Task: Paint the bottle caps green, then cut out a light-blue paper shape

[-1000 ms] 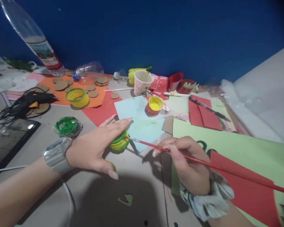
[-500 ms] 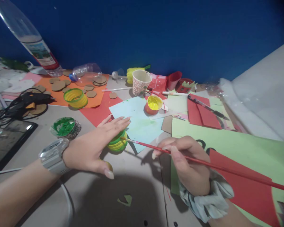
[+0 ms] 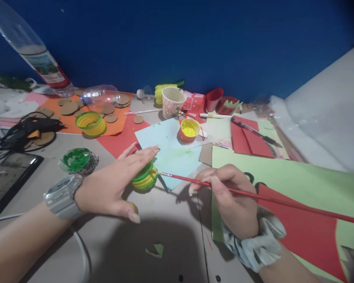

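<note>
Hides far-left part of ribbed yellow-and-green cylinder under left hand, thumb wide; cannot tell grip. Pinches slender red-handled paintbrush in right hand, cropped at right edge. Still touches cylinder's right side with bristles.

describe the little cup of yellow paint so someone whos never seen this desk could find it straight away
Start at the dark blue wall and come down to the light blue paper in front of it. The cup of yellow paint sits at its far right edge. It is reddish outside, shorter than the patterned paper cup just behind.
</note>
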A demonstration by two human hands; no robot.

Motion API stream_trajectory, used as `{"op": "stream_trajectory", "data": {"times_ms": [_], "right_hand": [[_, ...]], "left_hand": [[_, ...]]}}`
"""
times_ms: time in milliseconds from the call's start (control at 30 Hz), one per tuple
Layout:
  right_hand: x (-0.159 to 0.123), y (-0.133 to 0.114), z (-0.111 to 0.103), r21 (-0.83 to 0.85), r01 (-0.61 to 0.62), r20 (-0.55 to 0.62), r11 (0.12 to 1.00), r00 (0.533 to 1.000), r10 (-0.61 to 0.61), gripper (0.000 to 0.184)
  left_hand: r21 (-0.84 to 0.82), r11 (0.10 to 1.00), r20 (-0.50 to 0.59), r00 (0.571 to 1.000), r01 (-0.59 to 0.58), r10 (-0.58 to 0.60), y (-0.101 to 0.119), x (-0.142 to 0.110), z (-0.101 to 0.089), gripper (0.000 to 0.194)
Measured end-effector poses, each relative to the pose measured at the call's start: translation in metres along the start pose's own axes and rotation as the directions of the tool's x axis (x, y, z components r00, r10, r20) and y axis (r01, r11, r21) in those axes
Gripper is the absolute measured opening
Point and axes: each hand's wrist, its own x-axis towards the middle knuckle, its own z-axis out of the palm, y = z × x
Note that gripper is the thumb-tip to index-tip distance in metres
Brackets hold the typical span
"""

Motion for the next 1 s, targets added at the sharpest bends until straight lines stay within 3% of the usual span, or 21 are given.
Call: {"op": "stream_trajectory", "data": {"times_ms": [500,900,1000], "right_hand": [[0.0009,0.0011,-0.0002,-0.042,-0.033,-0.078,0.999,0.996,0.029,0.016],[0.0008,0.0016,0.0001,-0.018,-0.024,-0.028,1.0,0.999,0.023,0.014],[0.0011,0.002,0.0003,-0.066,-0.05,-0.08,0.997,0.996,0.045,0.014]], "left_hand": [[-0.005,1.0,0.016,1.0,0.005,-0.005,0.0036,0.0029,-0.0026,0.104],[-0.005,1.0,0.006,1.0,-0.012,0.012,0.0031,0.002,-0.003,0.102],[-0.002,1.0,0.004,1.0,-0.012,0.012,0.0024,0.0018,-0.0026,0.102]]}}
